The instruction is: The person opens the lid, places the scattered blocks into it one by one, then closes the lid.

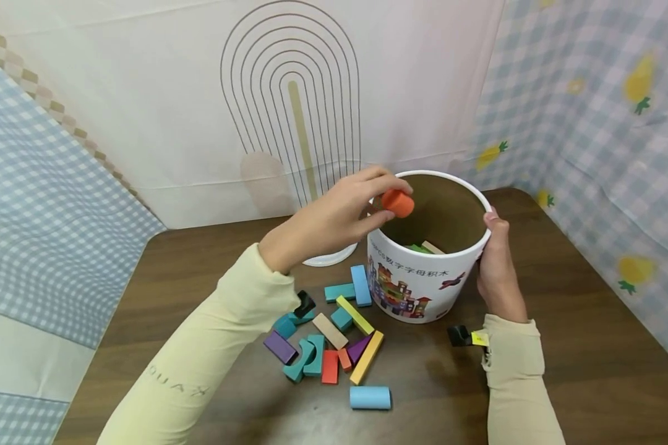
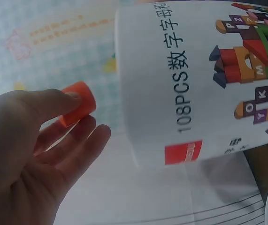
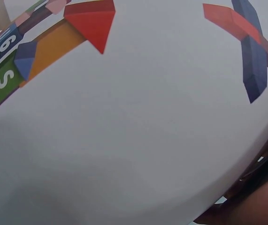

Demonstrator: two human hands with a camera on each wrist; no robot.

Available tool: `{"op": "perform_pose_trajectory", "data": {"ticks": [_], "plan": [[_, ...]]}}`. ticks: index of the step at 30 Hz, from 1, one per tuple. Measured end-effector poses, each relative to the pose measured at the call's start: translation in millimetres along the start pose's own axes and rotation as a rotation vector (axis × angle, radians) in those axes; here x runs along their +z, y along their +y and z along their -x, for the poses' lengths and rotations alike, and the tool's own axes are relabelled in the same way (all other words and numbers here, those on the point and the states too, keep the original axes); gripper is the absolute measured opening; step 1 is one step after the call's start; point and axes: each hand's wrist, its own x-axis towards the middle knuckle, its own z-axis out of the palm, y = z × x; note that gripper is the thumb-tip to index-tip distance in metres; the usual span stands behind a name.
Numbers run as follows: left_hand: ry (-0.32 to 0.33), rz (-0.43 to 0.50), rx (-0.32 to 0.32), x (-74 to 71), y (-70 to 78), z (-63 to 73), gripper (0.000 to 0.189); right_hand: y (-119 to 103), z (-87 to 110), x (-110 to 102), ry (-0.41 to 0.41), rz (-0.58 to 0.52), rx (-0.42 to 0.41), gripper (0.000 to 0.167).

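Note:
In the head view, my left hand [image 1: 342, 207] pinches an orange-red cylinder block [image 1: 398, 203] between thumb and fingers, over the left rim of a white bucket [image 1: 442, 300]. The left wrist view shows the same cylinder block [image 2: 84, 104] at the fingertips, apart from the bucket's printed wall [image 2: 148, 93]. My right hand [image 1: 500, 266] grips the bucket's right side, thumb at the rim; its other fingers are mostly hidden behind the wall. Inside the bucket lie a green block [image 1: 417, 248] and a pale wooden block [image 1: 433, 247]. The bucket wall [image 3: 162, 117] fills most of the right wrist view.
Several coloured blocks lie loose left of and before the bucket, including a purple block [image 1: 280, 347], a yellow-orange bar [image 1: 367, 358] and a light-blue cylinder [image 1: 370, 397]. A white round base [image 1: 331, 258] stands behind them. Patterned cloth [image 1: 423, 80] hangs around the wooden table [image 1: 579, 334].

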Motion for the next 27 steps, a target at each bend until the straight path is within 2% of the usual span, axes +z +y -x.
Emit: {"op": "perform_pose_trajectory", "data": {"ticks": [4, 10, 16, 18, 22, 25, 27], "plan": [[-0.13, -0.034, -0.033, 9.6, -4.2, -20.4, 0.034, 0.0, 0.7, 1.2, -0.003, 0.011, 0.004, 0.056], [-0.315, -0.026, -0.061, 27.0, -15.3, -46.8, 0.032, 0.0, 1.8, 1.3, 0.016, 0.02, 0.01, 0.055], [-0.44, -0.029, -0.134, 39.0, -18.8, -63.8, 0.03, -0.2, 2.1, 2.6, 0.011, 0.008, 0.023, 0.057], [-0.499, -0.046, -0.165, 41.2, -17.4, -69.6, 0.028, -0.4, 1.7, 2.9, 0.019, 0.006, 0.021, 0.057], [-0.682, -0.094, -0.228, 46.2, -13.9, -81.5, 0.021, -0.8, 1.1, 2.5, 0.039, -0.005, 0.009, 0.052], [-0.828, -0.126, -0.301, 48.8, -11.8, -86.6, 0.027, -0.5, 1.1, 2.6, 0.034, -0.008, 0.003, 0.049], [-0.892, -0.148, -0.334, 50.1, -11.0, -87.1, 0.031, 0.2, 1.1, 3.1, 0.028, -0.007, 0.002, 0.048]]}}
